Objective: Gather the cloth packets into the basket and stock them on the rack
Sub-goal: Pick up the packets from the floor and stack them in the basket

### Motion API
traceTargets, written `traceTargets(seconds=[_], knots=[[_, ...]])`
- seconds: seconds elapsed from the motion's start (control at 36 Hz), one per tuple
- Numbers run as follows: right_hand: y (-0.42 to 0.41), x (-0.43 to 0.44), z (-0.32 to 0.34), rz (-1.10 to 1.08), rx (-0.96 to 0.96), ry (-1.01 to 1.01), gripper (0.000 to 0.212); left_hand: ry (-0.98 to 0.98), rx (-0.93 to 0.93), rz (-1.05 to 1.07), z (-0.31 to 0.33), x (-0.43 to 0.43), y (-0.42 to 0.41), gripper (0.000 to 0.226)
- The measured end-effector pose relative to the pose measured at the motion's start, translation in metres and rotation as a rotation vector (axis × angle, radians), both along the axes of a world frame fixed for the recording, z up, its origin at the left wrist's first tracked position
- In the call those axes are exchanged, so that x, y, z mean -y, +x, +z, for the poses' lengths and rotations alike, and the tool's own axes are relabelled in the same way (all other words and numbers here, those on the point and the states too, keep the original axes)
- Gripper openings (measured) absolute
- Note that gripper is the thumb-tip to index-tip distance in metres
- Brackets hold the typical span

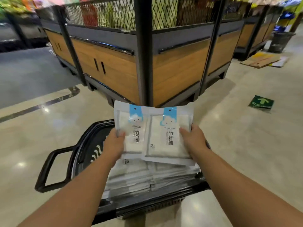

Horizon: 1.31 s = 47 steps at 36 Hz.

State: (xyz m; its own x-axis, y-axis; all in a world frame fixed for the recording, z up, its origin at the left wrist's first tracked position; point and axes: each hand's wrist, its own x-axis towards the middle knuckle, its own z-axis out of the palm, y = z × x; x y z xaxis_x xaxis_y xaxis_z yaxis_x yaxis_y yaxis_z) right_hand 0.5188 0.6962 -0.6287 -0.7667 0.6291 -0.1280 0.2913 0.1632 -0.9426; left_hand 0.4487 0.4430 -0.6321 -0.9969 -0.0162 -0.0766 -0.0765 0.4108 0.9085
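**Cloth packets [131, 126], pair, held above the loaded basket [82, 143]: gathering looks nearly done, stocking comes next.**

Left hand [114, 143] pinches the left packet's edge and right hand [194, 138] the right packet's; thumbs lie on top, the other fingers are hidden beneath. The right packet overlaps the left. A stack [147, 176] of like packets fills the basket, which stands on the floor [237, 145] directly below the pair. The rack [114, 66], wood-panelled with a mesh top, stands just ahead. Whether this pair is going in or coming out cannot be told. The next move probably calls for a firm, level carry, since the glossy wrappers may slide. A free slot is also needed, but the rack's contents are blurred.
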Motion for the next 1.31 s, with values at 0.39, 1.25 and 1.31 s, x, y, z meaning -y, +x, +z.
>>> traceTargets(seconds=[0.39, 1.25, 1.31], knots=[[-0.013, 0.023, -0.053, 0.043, 0.400, 0.750, 0.068, -0.674, 0.213, 0.040, -0.042, 0.042, -0.009, 0.076], [-0.037, 0.056, -0.101, 0.459, 0.408, 0.993, 0.057, -0.896, -0.175, -0.493, -0.119, -0.002, -0.026, 0.050], [-0.034, 0.060, -0.103, 0.519, 0.475, 1.015, 0.066, -0.935, -0.133, -0.506, -0.120, 0.000, -0.025, 0.063]])
